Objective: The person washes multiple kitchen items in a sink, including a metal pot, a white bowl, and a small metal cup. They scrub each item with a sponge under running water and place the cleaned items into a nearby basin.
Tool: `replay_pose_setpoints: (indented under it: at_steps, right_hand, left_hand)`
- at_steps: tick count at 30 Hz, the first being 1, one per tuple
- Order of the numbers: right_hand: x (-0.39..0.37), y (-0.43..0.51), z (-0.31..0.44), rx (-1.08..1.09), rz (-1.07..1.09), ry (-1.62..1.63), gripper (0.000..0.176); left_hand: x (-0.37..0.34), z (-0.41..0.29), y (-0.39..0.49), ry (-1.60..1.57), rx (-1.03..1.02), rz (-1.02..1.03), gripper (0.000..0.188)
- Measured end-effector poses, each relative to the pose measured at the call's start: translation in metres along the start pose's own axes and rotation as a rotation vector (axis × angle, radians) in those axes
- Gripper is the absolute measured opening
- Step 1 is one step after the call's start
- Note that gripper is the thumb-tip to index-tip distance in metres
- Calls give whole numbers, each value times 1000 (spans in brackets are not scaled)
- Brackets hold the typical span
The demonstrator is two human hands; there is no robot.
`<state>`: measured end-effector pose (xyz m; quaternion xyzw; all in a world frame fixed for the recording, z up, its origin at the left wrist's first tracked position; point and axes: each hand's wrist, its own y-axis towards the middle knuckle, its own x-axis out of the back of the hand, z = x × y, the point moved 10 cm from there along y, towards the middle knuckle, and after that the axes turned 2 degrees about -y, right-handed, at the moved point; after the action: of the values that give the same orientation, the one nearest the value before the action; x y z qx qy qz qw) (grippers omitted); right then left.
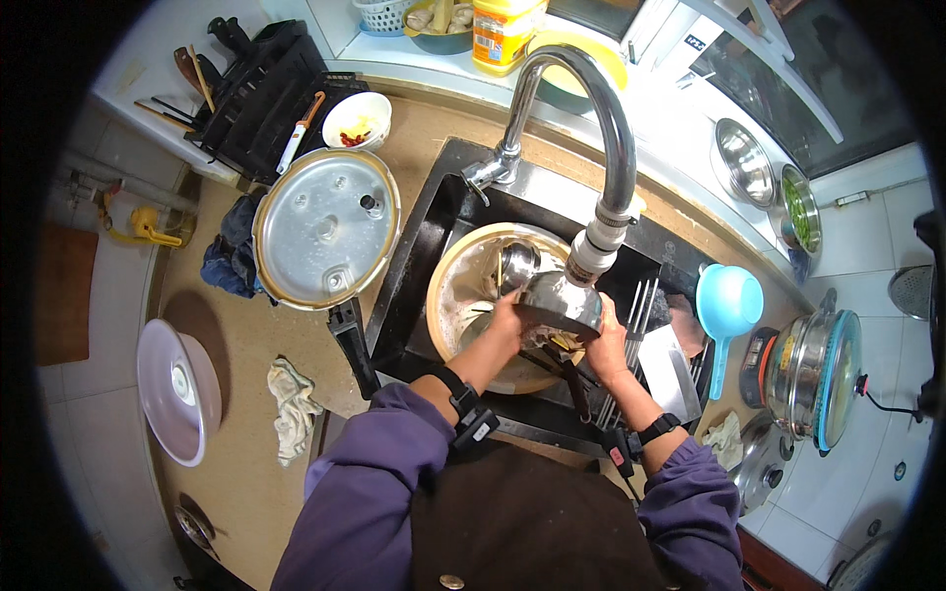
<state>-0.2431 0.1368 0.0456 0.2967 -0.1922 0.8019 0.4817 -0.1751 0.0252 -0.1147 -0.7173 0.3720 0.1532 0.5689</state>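
Note:
Between both hands is a shiny metal bowl (559, 301), held just below the white spout end (591, 251) of the chrome faucet (624, 148). My left hand (508, 323) grips its left side and my right hand (609, 341) its right side. Below them, a large tan-rimmed basin (441, 284) sits in the black sink (414, 255). Cloudy water, a round metal vessel (520, 262) and dark-handled utensils (575, 384) are in and across the basin. The bowl and my hands hide part of its contents. A cleaver (669, 373) lies on the metal rack right of the basin.
A pressure cooker lid (325, 225) overlaps the counter left of the sink, its black handle at the sink edge. Further left are a cloth (290, 410) and a pale plastic basin (177, 391). A blue ladle (728, 303) and a glass-lidded steamer pot (802, 377) stand right.

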Motion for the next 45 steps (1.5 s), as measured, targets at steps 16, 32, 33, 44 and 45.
replay_pose_setpoints:
  at_steps: [16,32,33,44,45]
  right_hand:
    - [-28,23,13,102,226,-516,35]
    - [-69,-1,-42,-655,207,677,29]
    - [-78,-7,-39,-705,213,758,29]
    - [-80,-4,-58,-708,204,944,22]
    - [-74,0,-63,-663,159,868,22]
  left_hand:
    - [-135,-80,-107,1760,-1377,-112,32]
    - [17,-43,-29,634,-371,-351,18]
    - [25,-22,-17,380,-337,-259,14]
    - [-22,-11,-39,115,0,88,21]
    - [-22,-20,-43,53,-36,74,23]
